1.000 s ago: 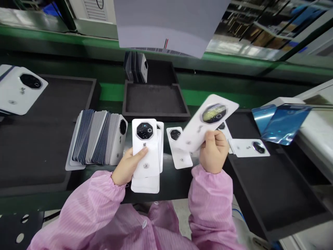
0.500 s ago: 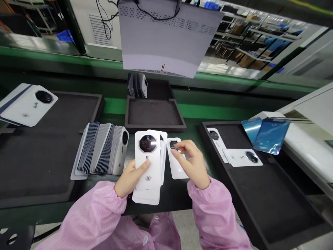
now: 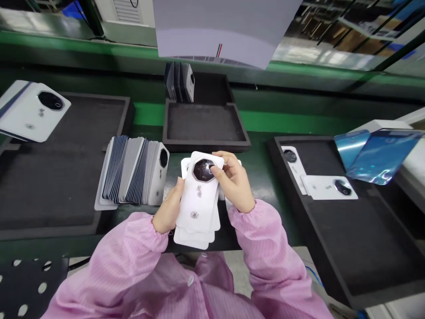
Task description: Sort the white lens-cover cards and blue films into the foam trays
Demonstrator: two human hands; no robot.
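Observation:
A small fanned stack of white phone back panels (image 3: 199, 199) sits in front of me, the top one with a dark camera window and printed marks. Its left edge is gripped by my left hand (image 3: 168, 207), thumb along the side. My right hand (image 3: 236, 182) pinches the top panel's upper right corner, thumb on the edge of the dark window. Mostly hidden behind my right hand, another white panel (image 3: 228, 204) lies on the table. To the left stands a long row of upright panels (image 3: 133, 170), white and dark blue edges alternating.
A dark tray (image 3: 49, 190) on the left carries tilted panels (image 3: 36, 110). At the back, a smaller tray (image 3: 206, 144) holds several upright panels (image 3: 179, 82). The right tray (image 3: 318, 261) bears two white panels (image 3: 330, 187) and blue film-covered sheets (image 3: 385, 155). A grey screen housing (image 3: 219, 26) hangs ahead.
My right hand has left the panel lying at the right and taken the corner of the top panel in my left hand. The stack now leans right. The view has tipped downward.

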